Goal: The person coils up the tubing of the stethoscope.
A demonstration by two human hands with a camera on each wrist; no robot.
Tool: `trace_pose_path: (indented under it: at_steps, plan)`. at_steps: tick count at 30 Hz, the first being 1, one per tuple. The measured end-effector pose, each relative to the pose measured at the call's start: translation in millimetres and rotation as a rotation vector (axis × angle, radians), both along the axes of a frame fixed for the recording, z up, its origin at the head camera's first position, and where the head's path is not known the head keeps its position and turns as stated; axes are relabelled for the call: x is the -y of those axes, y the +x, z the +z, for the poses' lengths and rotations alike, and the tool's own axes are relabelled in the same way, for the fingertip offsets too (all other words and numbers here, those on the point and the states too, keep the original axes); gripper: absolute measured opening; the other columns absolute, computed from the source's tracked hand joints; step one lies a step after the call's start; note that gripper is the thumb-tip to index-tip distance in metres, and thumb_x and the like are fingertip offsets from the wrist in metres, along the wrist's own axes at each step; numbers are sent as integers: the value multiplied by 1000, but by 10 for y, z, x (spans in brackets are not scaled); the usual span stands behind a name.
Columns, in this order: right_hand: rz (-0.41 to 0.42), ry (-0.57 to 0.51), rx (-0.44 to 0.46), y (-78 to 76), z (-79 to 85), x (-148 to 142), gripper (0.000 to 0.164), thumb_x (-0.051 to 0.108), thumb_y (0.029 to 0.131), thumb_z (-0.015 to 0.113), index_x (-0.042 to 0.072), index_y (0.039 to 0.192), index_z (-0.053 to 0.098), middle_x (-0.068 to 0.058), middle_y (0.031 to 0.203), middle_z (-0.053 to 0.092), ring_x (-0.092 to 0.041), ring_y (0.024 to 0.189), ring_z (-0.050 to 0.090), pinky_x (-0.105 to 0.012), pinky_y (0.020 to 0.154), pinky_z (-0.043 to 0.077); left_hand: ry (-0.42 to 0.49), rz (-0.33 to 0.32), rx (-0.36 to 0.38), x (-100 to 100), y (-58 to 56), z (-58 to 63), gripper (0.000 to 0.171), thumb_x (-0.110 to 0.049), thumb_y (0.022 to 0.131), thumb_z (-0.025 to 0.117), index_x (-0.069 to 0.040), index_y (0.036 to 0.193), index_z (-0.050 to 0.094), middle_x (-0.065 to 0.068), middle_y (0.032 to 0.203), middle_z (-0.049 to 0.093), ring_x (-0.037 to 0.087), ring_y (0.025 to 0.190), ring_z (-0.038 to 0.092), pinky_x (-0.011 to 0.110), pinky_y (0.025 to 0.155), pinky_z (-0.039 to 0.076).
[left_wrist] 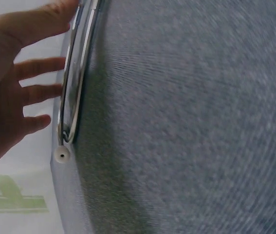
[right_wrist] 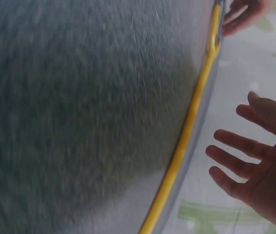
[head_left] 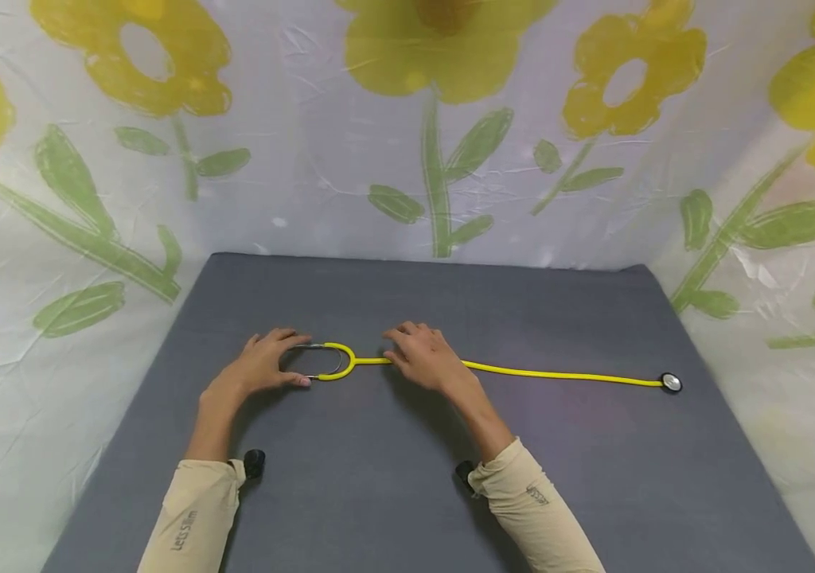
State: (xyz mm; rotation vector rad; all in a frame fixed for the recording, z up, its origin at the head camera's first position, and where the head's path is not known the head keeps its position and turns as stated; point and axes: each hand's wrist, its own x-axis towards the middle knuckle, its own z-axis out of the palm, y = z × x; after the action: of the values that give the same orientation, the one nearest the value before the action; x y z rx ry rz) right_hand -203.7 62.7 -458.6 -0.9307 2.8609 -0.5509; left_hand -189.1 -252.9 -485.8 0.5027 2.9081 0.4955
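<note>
A stethoscope with yellow tubing [head_left: 558,373] lies stretched out across the grey table. Its metal ear tubes [left_wrist: 84,58] are on the left, and its round chest piece [head_left: 671,383] is at the right end. My left hand [head_left: 259,368] is at the ear tubes, thumb and fingers spread on either side of them. Whether the fingertips touch the metal cannot be told. One pale ear tip [left_wrist: 62,154] shows in the left wrist view. Over the tubing just right of the yellow fork is my right hand [head_left: 424,355]; the right wrist view shows its fingers [right_wrist: 230,161] spread, apart from the tube.
The grey cloth-covered table [head_left: 393,493] reaches back to a pale sheet [head_left: 293,191] printed with yellow flowers, which hangs behind and along both sides. Dark wrist devices [head_left: 254,463] are worn below both hands, at the beige sleeves [head_left: 189,509].
</note>
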Motion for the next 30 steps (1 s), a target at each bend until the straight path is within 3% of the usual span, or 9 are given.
trace_pose_path:
  at_steps: [5, 12, 16, 20, 24, 27, 30]
  plan:
    - [19, 32, 22, 16, -56, 84, 39, 28, 107, 61, 13, 142, 63, -15, 141, 63, -40, 130, 59, -60, 109, 45, -8, 16, 11, 10, 2, -38, 83, -38, 79, 90, -9, 149, 56, 35, 157, 41, 60, 148, 33, 80, 117, 20]
    - [-19, 98, 67, 46, -97, 111, 42, 21, 104, 66, 13, 145, 61, -17, 141, 62, -40, 131, 57, -60, 111, 43, 13, 28, -5, -15, 27, -86, 65, -27, 85, 85, -5, 141, 61, 34, 155, 45, 57, 146, 40, 76, 120, 23]
    - [-74, 175, 53, 55, -122, 105, 30, 14, 106, 61, 12, 135, 66, -15, 138, 62, -40, 132, 56, -60, 112, 43, 28, 15, -40, -32, 27, -99, 57, -21, 88, 81, 2, 136, 61, 33, 149, 51, 53, 143, 45, 74, 120, 26]
    - [-72, 192, 29, 50, -142, 61, 19, 8, 107, 55, 9, 120, 69, -15, 131, 63, -39, 124, 58, -59, 109, 45, 32, -5, -97, -71, 19, -103, 48, -16, 91, 77, 7, 130, 61, 32, 140, 57, 49, 137, 52, 72, 118, 31]
    - [-66, 135, 17, 7, -91, -18, 15, 4, 107, 53, 10, 115, 64, -14, 123, 65, -37, 114, 62, -58, 103, 48, 52, -9, -179, -126, 9, -77, 39, -10, 94, 74, 8, 126, 62, 29, 131, 64, 46, 127, 61, 64, 112, 43]
    - [-81, 56, 3, -49, -7, -144, 16, 6, 107, 54, 16, 117, 60, -12, 118, 70, -35, 104, 65, -56, 92, 49, 104, 0, -266, -203, -13, -40, 33, -5, 95, 72, 7, 125, 63, 24, 120, 72, 40, 112, 71, 56, 98, 54]
    - [-88, -35, -30, -119, 89, -316, 22, 8, 107, 56, 22, 123, 60, -9, 116, 75, -31, 99, 69, -51, 82, 52, 165, 13, -343, -321, -44, 18, 26, -4, 96, 71, 3, 120, 65, 19, 108, 77, 33, 96, 75, 51, 84, 59]
